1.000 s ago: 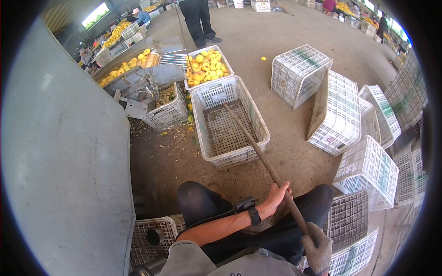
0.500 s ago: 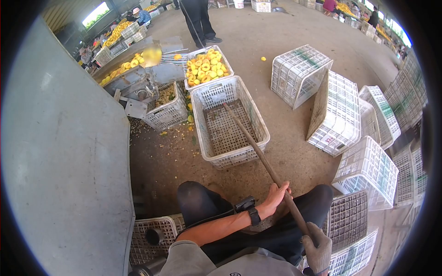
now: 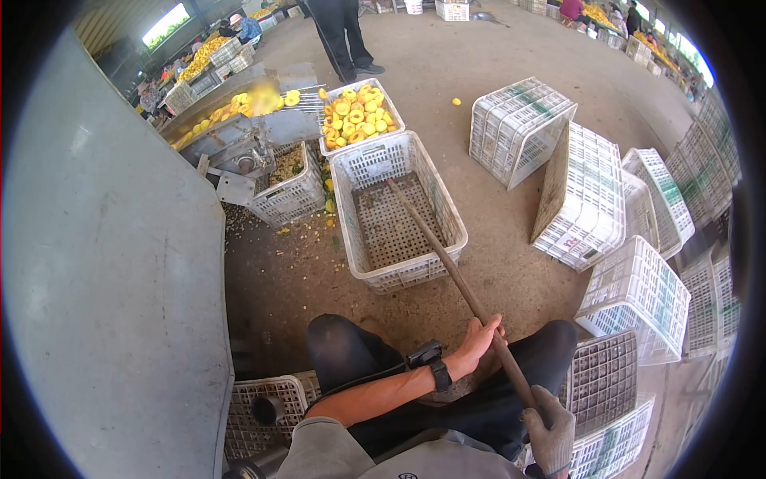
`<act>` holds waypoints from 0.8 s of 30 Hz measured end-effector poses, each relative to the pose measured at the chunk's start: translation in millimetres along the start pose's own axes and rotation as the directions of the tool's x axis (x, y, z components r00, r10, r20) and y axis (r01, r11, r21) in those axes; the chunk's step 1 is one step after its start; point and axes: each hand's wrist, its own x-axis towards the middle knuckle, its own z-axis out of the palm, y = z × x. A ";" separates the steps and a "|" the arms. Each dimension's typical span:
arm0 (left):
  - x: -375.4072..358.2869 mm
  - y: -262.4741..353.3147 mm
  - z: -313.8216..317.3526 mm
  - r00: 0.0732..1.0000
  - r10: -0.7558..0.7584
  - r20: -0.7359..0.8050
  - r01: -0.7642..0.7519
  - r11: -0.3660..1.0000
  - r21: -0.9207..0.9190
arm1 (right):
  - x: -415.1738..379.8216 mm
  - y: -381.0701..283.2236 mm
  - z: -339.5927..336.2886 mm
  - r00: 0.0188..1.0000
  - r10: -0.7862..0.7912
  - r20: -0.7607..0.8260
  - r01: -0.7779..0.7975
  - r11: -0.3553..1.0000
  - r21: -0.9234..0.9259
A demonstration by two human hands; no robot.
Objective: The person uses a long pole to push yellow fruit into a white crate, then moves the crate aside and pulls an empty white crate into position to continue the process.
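A long wooden stick (image 3: 452,267) slants from my lap into a white plastic crate (image 3: 455,231), its far tip over the crate's perforated floor. Bare and wearing a wrist strap, my left hand (image 3: 477,342) is closed around the middle of the stick. My right hand (image 3: 550,427), in a grey glove, grips the stick's near end beside my thigh. Touching the back of that crate is another white crate (image 3: 325,148), filled with halved yellow fruit (image 3: 359,116). Apart from the stick, the nearer crate shows only dark dirt on its floor.
A metal chute (image 3: 295,126) carries yellow fruit towards the filled crate. Under it, a crate (image 3: 291,199) holds small scraps. A grey metal panel (image 3: 120,263) stands on my left. Several tipped white crates (image 3: 586,195) lie at right. Another person's dark-trousered legs (image 3: 339,36) stand behind the fruit crate.
Fruit pieces on the chute and at its rod end have shifted. The other person's legs have moved slightly left. My hands, the stick and the crates look unmoved.
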 end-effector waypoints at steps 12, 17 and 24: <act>3.1 -3.9 -2.0 1.000 0.003 0.011 -0.003 0.999 0.041 | 0.6 5.8 1.4 1.000 -0.014 -0.010 0.015 1.000 0.020; 5.2 -4.8 -2.4 1.000 -0.026 0.012 0.026 0.999 -0.020 | 0.7 -3.0 -1.0 0.998 0.062 0.020 -0.063 0.998 0.011; 4.9 -4.6 -2.9 1.000 -0.013 0.017 0.014 1.000 -0.004 | 1.3 3.2 1.1 0.999 -0.043 -0.014 0.043 0.999 -0.024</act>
